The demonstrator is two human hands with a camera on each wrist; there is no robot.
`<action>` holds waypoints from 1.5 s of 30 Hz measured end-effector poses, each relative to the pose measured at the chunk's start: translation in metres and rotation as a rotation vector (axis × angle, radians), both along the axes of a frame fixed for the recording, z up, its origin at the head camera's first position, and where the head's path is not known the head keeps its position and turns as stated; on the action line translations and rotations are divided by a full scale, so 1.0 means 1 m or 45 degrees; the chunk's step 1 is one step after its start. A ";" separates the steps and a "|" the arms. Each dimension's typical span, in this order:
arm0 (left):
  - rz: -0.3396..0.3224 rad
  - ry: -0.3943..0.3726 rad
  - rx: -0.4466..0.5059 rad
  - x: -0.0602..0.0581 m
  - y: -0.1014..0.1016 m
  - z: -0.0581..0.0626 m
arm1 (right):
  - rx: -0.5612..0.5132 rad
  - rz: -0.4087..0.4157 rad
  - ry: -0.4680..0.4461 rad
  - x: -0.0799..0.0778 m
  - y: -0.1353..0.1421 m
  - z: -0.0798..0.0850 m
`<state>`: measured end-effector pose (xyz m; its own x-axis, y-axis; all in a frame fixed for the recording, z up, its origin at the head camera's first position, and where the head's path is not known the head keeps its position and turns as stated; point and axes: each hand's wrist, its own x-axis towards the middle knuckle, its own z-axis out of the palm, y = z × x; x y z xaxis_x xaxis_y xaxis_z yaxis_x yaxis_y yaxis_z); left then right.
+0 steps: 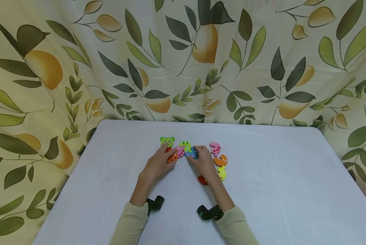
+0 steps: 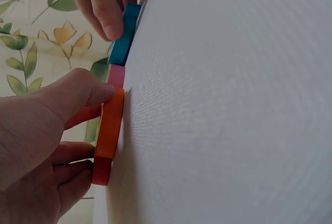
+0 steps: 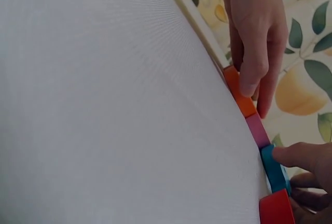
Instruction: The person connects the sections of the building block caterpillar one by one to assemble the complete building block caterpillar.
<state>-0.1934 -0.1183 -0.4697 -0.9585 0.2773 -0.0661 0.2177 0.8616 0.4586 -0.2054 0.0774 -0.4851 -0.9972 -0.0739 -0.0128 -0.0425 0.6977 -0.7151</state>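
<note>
Thumb and fingers slightly parted, the left hand (image 1: pixel 158 162) pinches the orange piece (image 1: pixel 172 158) and red piece (image 2: pixel 102 171) on the table (image 1: pixel 277 194); the right hand (image 1: pixel 205 162) likewise grips the blue piece (image 1: pixel 191 154) (a pink piece (image 1: pixel 180 152) lies between).

At the middle of the head view, the left hand (image 1: pixel 159 162) covers most of a red puzzle piece (image 1: pixel 169 149) — its outline cannot be told — and part of an orange spotted piece (image 1: pixel 172 158). The right hand (image 1: pixel 203 162) hides part of a blue spotted piece (image 1: pixel 190 155). Just below, the right forearm (image 1: pixel 219 190) overlaps a dark red piece (image 1: pixel 202 180). Both sleeves (image 1: pixel 129 221) leave by the bottom edge. Markings on the yellow piece (image 1: pixel 221 173), right of centre, are too small to tell.
</note>
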 end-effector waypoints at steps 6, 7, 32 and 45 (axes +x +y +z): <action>0.011 -0.023 0.004 0.002 0.000 -0.003 | -0.016 -0.001 -0.019 0.002 0.001 -0.001; 0.012 -0.022 0.006 0.002 0.000 -0.003 | -0.014 0.001 -0.019 0.003 0.001 -0.002; -0.102 0.142 -0.072 0.006 0.015 -0.001 | -0.006 0.123 -0.024 0.002 0.013 0.000; 0.000 0.171 -0.279 0.006 0.062 -0.001 | -0.002 0.186 0.001 0.017 0.074 0.039</action>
<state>-0.1877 -0.0559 -0.4708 -0.9626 0.2708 0.0033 0.2644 0.9371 0.2278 -0.1886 0.1509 -0.4460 -0.9758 -0.2186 -0.0118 -0.1443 0.6827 -0.7163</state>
